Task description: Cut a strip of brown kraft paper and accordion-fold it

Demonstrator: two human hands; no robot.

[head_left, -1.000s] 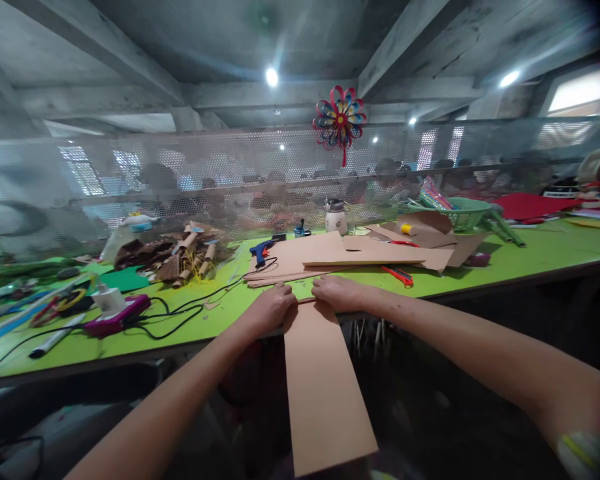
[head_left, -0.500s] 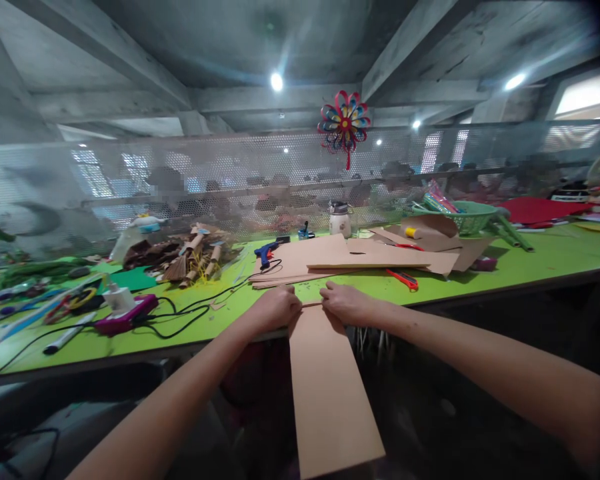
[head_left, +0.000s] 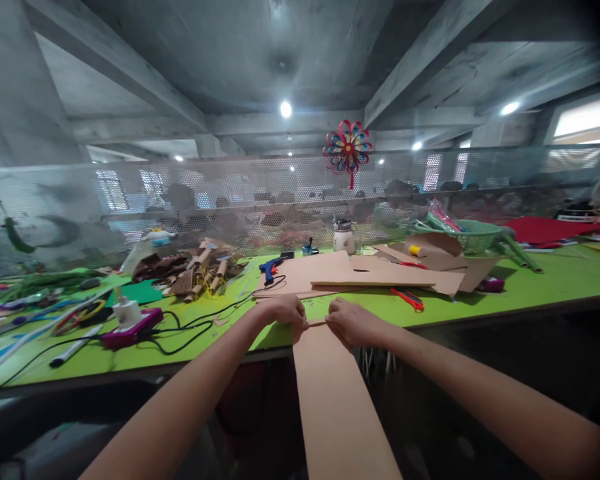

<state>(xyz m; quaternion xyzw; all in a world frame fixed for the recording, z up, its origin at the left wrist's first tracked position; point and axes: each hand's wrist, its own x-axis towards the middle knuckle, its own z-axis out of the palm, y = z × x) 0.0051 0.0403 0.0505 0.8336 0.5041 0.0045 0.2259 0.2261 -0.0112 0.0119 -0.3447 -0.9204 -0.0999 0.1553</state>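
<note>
Hands (head_left: 286, 311) (head_left: 356, 324) with cardboard strip (head_left: 341, 407) between

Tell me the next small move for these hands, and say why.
I'd press along the far edge of the brown strip with both thumbs. The left hand and right hand pinch it near its far corners, and a narrow band between them looks folded, so pressing there would probably sharpen the crease.
</note>
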